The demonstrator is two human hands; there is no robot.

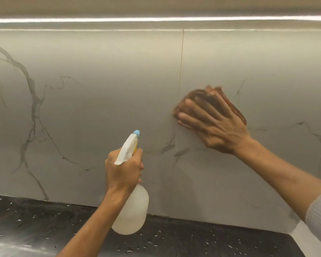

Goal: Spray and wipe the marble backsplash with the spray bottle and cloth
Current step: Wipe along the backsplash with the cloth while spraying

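Against grey-veined marble backsplash (100,93): right hand (219,130) flat on brown cloth (202,97); left hand (123,171) grips translucent spray bottle (135,210).

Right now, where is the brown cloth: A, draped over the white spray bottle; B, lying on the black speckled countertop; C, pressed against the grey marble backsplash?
C: the right hand presses the brown cloth flat against the grey marble backsplash, right of its seam.

One spray bottle (132,212); one cloth (200,96); two hands, left hand (123,169) and right hand (217,127); one backsplash (100,89); one countertop (35,229).
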